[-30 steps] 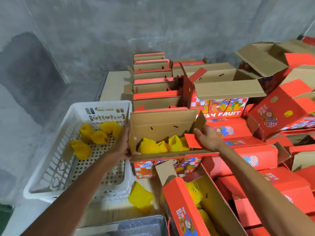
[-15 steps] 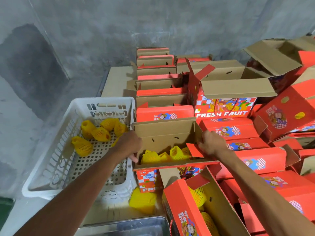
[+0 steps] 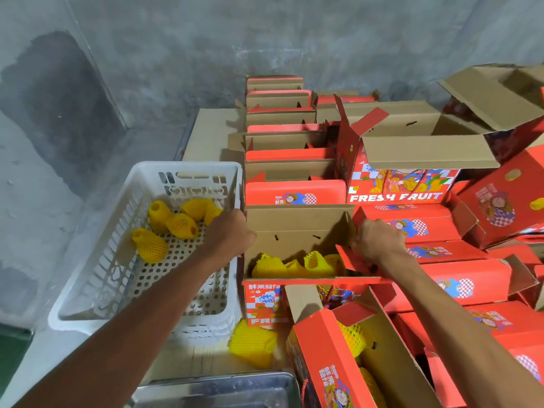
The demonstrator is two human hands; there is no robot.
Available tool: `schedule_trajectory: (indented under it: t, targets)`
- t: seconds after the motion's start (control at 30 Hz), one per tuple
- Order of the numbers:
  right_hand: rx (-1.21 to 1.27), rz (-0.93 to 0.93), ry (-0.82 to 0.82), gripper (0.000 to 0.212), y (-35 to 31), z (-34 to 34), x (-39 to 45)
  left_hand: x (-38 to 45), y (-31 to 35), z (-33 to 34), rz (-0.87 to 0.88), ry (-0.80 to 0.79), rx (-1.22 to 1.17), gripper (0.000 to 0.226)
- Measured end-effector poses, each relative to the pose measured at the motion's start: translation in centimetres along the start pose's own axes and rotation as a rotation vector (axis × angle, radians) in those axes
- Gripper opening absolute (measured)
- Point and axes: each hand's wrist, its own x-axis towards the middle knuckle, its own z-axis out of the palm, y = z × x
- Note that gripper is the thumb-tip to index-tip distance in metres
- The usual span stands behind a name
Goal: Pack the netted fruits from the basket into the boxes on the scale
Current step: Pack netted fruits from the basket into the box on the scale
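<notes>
Yellow netted fruits (image 3: 297, 265) fill open box (image 3: 297, 231) — I see left hand (image 3: 228, 232) and right hand (image 3: 378, 240), each grip holding box side flaps; four fruits left in basket (image 3: 88, 290).

Both arms extended forward; left hand (image 3: 228, 232) fingers curled, right hand (image 3: 378, 241) fingers curled, gripping.

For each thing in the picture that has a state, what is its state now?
open box: flaps up, netted fruits inside
left hand: grips the box's left side
right hand: grips the red right flap
white basket: holds a few netted fruits
near box: open, tilted
</notes>
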Motion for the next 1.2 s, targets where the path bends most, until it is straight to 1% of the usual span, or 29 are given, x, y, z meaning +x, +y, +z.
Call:
schedule_trajectory:
  t: [0.07,0.13,0.2,0.27,0.33,0.43,0.47,0.53,0.6,0.67,0.77,0.83,0.9,1.0,1.07,1.1,1.2]
  targets:
    - [-0.059,-0.019,0.027,0.037,-0.3,0.3,-0.5,-0.4,-0.3,-0.3,0.028,0.033,-0.054,0.045]
    - [-0.097,-0.028,0.067,0.039,-0.4,0.8,-0.9,-0.5,-0.8,-0.3,0.078,0.041,-0.050,0.045]
    - [-0.039,-0.016,0.066,0.043,-0.4,1.1,-1.0,-0.5,-1.0,-0.2,0.094,0.031,-0.007,0.044]
    - [0.030,-0.003,0.040,0.047,-0.5,0.9,-0.8,-0.2,-1.5,0.0,0.058,0.012,-0.015,0.042]
    - [0.044,0.006,0.013,0.048,-0.7,0.7,-0.6,0.0,-2.4,0.3,0.026,-0.017,-0.059,0.043]
    - [0.094,0.036,0.016,0.048,-0.9,0.8,-0.5,-0.1,-2.9,0.4,-0.022,-0.065,-0.088,0.041]
    - [0.118,0.037,0.046,0.047,-1.1,0.7,-0.5,-0.2,-2.7,0.4,-0.026,-0.037,-0.057,0.040]
    - [0.168,0.003,0.160,0.042,-1.8,0.0,-0.4,-0.4,-1.8,0.4,-0.012,0.095,0.007,0.032]
    - [0.202,-0.069,0.254,0.034,-3.0,-1.1,-0.1,-0.3,-0.6,0.2,0.032,0.226,-0.021,0.022]
    - [0.203,-0.153,0.282,0.030,-4.5,-2.3,0.7,0.3,0.5,0.3,0.086,0.274,-0.050,0.018]
    - [0.216,-0.259,0.271,0.031,-7.0,-3.7,2.1,1.8,2.0,0.3,0.119,0.276,-0.037,0.015]
    - [0.203,-0.319,0.224,0.033,-8.5,-4.2,3.4,3.3,2.9,0.3,0.146,0.310,-0.022,0.017]
    - [0.188,-0.357,0.180,0.031,-9.8,-4.4,4.8,5.0,3.7,0.4,0.180,0.348,-0.035,0.015]
    - [0.202,-0.387,0.163,0.028,-11.8,-4.2,7.3,7.5,4.8,0.4,0.251,0.374,0.006,0.009]
    - [0.229,-0.413,0.138,0.028,-12.9,-4.2,9.2,9.4,5.2,0.3,0.270,0.338,0.072,0.011]
    - [0.244,-0.422,0.123,0.031,-13.3,-4.2,10.2,10.2,5.4,0.3,0.261,0.275,0.101,0.016]
    - [0.167,-0.419,0.100,0.044,-13.9,-4.4,13.4,12.2,5.3,0.7,0.229,-0.048,0.182,0.038]
